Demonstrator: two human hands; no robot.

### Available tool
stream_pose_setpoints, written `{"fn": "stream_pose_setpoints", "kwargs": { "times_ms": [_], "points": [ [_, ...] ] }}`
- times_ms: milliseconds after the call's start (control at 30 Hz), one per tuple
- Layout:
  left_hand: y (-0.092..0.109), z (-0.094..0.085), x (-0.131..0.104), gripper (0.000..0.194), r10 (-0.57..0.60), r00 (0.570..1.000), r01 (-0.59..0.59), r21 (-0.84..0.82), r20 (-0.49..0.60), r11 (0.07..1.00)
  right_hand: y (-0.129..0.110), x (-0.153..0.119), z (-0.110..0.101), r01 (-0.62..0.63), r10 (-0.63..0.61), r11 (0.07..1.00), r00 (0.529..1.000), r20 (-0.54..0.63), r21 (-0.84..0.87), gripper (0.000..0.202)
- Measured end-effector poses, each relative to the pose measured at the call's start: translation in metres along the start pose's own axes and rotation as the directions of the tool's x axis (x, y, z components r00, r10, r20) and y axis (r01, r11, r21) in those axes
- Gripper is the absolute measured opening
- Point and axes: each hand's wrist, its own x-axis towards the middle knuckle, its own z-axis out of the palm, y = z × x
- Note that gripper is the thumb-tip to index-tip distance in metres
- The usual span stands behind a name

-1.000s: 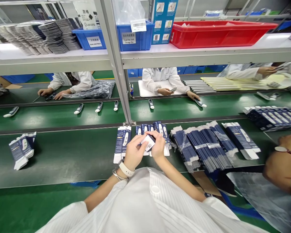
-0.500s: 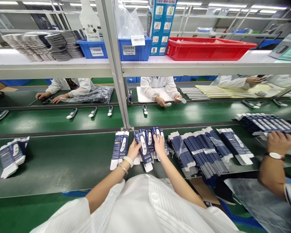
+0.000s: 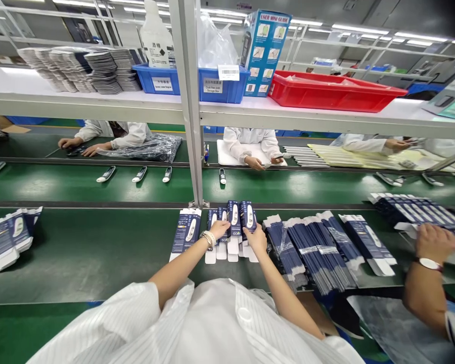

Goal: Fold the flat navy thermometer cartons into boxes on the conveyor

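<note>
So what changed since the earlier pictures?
The blue-and-white cardboard carton first held end-up between the left hand and right hand has been lowered into the row of matching cartons, apparently beside the left. The hands parted; the right one now touches the row's right end. Release is unclear. The red plastic bin and bundled flat dark-blue cartons stayed put.

Central cartons [image 3: 234,215] navy blue, each printed with a white device, end flaps [image 3: 233,247] plain white; bundled flat cartons [image 3: 303,242] navy, ends greyish white; bench top [image 3: 98,258] dark green, conveyor belt [image 3: 64,187] a brighter green; handheld devices [image 3: 222,176] on the belt white and dark; wearer's coat [image 3: 265,323] white, finely striped; wristband [image 3: 209,236] white; long bin [image 3: 333,96] bright red; small bin [image 3: 229,95] blue with white labels [image 3: 213,85]; tall box [image 3: 267,53] teal blue, dark red lettering [image 3: 275,18] on a pale band; sheets [image 3: 349,156] beyond the belt pale yellow.
</note>
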Motion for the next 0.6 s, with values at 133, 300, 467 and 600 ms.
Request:
{"fn": "stream_pose_setpoints", "kwargs": {
  "times_ms": [133,300,467,600],
  "points": [
    [-0.016,-0.018,-0.024,0.026,0.044,0.983,-0.041,0.020,-0.178,0.999,0.009,0.001,-0.002,0.032,-0.032,0.999,0.999,-0.008,0.013,0.065],
    [-0.049,-0.061,-0.054,0.067,0.059,0.787,0.053,0.164,-0.614,0.985,0.024,0.001,-0.006,0.091,-0.087,0.993,0.995,-0.055,0.073,0.062],
    [-0.081,-0.073,-0.059,0.097,-0.032,0.722,0.453,0.437,-0.691,0.777,0.020,0.000,-0.003,0.185,-0.171,0.968,0.981,-0.095,0.167,0.060],
    [-0.085,-0.069,-0.059,0.089,-0.026,0.720,0.459,0.447,-0.694,0.768,0.007,-0.004,0.000,0.255,-0.226,0.939,0.963,-0.147,0.230,0.059]
  ]
}}
